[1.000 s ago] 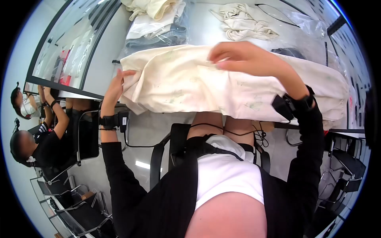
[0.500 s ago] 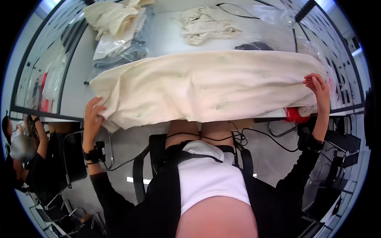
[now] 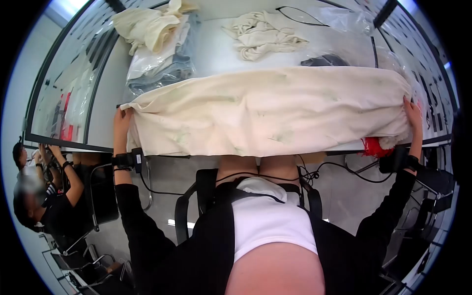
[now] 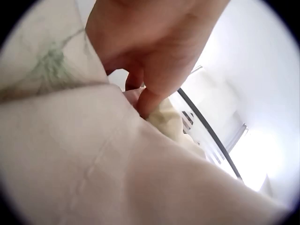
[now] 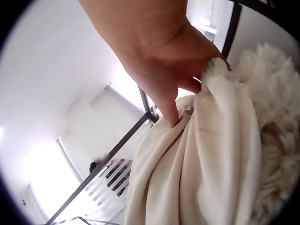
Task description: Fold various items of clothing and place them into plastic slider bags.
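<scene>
A long cream cloth [image 3: 265, 110] with faint green prints lies spread across the front of the table. At its left end my left hand [image 3: 123, 120] pinches the upper corner; in the left wrist view the thumb and fingers of that hand [image 4: 154, 51] close on a fold beside a stitched seam. My right hand [image 3: 414, 115] holds the opposite end by its edge. Up close, the right hand [image 5: 159, 56] pinches gathered pleats [image 5: 187, 154] next to shaggy, fluffy cream material [image 5: 274, 89]. Part of the right fingers is hidden behind the cloth.
Folded clothes in clear plastic [image 3: 160, 69] are stacked at the back left. A crumpled cream cloth [image 3: 263, 37] lies at the back middle, near clear plastic bags [image 3: 346, 19]. Something red [image 3: 376, 147] shows under the cloth's right end. Another person [image 3: 59, 184] sits at left.
My right hand has crossed from above the cloth's middle to its right end and now grips it. The left hand has moved up to the upper left corner. The cloth lies flatter.
</scene>
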Available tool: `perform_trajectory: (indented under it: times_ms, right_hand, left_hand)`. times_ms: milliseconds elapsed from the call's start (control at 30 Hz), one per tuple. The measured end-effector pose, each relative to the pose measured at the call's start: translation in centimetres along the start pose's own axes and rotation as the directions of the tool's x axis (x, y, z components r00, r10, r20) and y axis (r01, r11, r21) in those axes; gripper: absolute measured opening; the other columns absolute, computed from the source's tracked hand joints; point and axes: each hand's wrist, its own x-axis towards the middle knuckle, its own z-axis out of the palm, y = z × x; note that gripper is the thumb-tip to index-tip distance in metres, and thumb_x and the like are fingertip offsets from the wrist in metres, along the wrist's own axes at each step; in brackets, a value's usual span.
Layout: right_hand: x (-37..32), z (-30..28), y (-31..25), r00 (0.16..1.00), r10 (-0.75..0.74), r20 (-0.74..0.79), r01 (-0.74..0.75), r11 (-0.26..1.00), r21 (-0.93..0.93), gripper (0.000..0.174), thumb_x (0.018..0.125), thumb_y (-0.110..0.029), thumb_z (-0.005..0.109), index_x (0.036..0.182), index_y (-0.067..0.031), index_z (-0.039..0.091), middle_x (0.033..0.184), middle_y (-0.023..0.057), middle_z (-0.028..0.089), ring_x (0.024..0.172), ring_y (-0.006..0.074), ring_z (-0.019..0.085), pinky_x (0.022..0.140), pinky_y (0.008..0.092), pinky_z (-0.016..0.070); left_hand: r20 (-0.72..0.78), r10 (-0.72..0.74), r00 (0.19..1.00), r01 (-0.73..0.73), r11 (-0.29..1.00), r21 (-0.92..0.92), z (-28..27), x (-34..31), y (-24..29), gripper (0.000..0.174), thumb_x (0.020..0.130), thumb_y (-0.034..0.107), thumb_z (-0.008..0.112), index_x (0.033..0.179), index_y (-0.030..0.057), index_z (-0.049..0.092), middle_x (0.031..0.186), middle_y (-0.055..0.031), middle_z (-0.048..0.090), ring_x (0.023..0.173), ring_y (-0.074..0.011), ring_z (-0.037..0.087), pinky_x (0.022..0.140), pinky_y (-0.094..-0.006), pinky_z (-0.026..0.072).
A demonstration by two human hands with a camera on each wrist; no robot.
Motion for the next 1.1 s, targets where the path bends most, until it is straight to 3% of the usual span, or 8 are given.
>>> perform_trajectory:
  times_ms: [100,300,467,767,800,867,967,1100]
  right_hand:
    - [-1.2,0.4,-0.9,0.995,0.097,0.005,-0.093,0.939,0.332,0.068,0.079,-0.056,0.059,0.110,0.0049,0.059,0.098,0.0113,0.064,0.091,0.0174,0.058,0.081,0.0283,0.0429]
    - [-1.5,-0.2,-2.0,0.991,-0.060,-0.119,0.097,0.940,0.329,0.067,0.082,-0.053,0.056,0.117,0.0049,0.055,0.108,0.0128,0.061,0.097,0.0171,0.057,0.084,0.0289,0.0420]
    - [-2.2,-1.4,-3.6,0.977,-0.184,-0.111,0.211,0.923,0.322,0.067,0.087,-0.054,0.049,0.117,0.0059,0.053,0.109,0.0142,0.060,0.097,0.0176,0.056,0.086,0.0290,0.0406]
    - [-1.3,-6.0,-3.1,0.952,-0.138,-0.272,0.252,0.858,0.448,0.066,0.088,-0.053,0.048,0.121,0.0044,0.051,0.115,0.0138,0.057,0.104,0.0189,0.053,0.092,0.0290,0.0385]
    - [-1.2,-5.5,-2.9,0.969,-0.182,-0.170,0.232,0.906,0.354,0.065,0.089,-0.051,0.048,0.122,0.0047,0.050,0.116,0.0142,0.057,0.106,0.0234,0.053,0.093,0.0316,0.0381]
    - [0.3,-2.6,-0.7,0.900,-0.244,-0.361,0.239,0.969,-0.057,0.060,0.089,-0.050,0.046,0.115,0.0044,0.053,0.110,0.0187,0.058,0.102,0.0300,0.055,0.092,0.0337,0.0385]
    - [2.3,-1.5,1.4,0.947,-0.275,-0.166,0.244,0.952,-0.184,0.057,0.089,-0.051,0.045,0.103,0.0040,0.056,0.097,0.0234,0.058,0.095,0.0370,0.053,0.089,0.0369,0.0389]
    - [3.1,0.3,2.6,0.932,-0.248,-0.266,0.239,0.969,-0.065,0.055,0.090,-0.050,0.043,0.093,0.0040,0.054,0.086,0.0242,0.056,0.088,0.0387,0.052,0.082,0.0391,0.0394]
  left_hand:
    - [0.114,-0.052,0.992,0.070,0.984,-0.165,-0.5,-1.0,0.9,0.032,0.089,0.023,0.056,0.108,-0.0021,0.057,0.098,-0.0043,0.060,0.090,-0.0117,0.052,0.081,-0.0259,0.0400]
    - [0.290,0.080,0.954,-0.026,0.982,-0.188,-0.7,-2.8,1.9,0.028,0.088,0.013,0.056,0.112,-0.0017,0.055,0.105,-0.0039,0.059,0.095,-0.0123,0.053,0.084,-0.0255,0.0413]
    - [0.012,-0.093,0.996,0.090,0.918,-0.385,-1.4,-0.7,-2.4,0.029,0.090,0.018,0.056,0.112,-0.0007,0.054,0.105,-0.0061,0.059,0.093,-0.0128,0.055,0.080,-0.0263,0.0450]
    - [-0.150,0.035,0.988,-0.076,0.958,-0.277,-7.7,2.6,4.4,0.027,0.088,0.020,0.059,0.103,-0.0020,0.058,0.091,-0.0071,0.063,0.075,-0.0125,0.058,0.066,-0.0253,0.0477]
    - [-0.146,0.043,0.988,-0.076,0.971,-0.227,-7.5,2.9,4.4,0.028,0.088,0.021,0.059,0.103,-0.0023,0.058,0.090,-0.0073,0.063,0.073,-0.0127,0.058,0.065,-0.0255,0.0476]
    - [-0.107,0.071,0.992,-0.085,0.987,-0.135,-7.0,3.6,4.2,0.030,0.087,0.022,0.060,0.102,-0.0030,0.058,0.088,-0.0078,0.064,0.072,-0.0133,0.058,0.065,-0.0261,0.0472]
    - [-0.038,0.088,0.995,-0.081,0.985,0.153,-5.0,3.5,4.9,0.033,0.085,0.025,0.062,0.100,-0.0040,0.058,0.088,-0.0098,0.063,0.074,-0.0154,0.058,0.067,-0.0282,0.0458]
    - [-0.031,0.030,0.999,-0.031,0.998,-0.053,-1.6,4.0,2.6,0.039,0.083,0.027,0.065,0.105,-0.0037,0.055,0.098,-0.0131,0.062,0.088,-0.0184,0.056,0.076,-0.0292,0.0443]
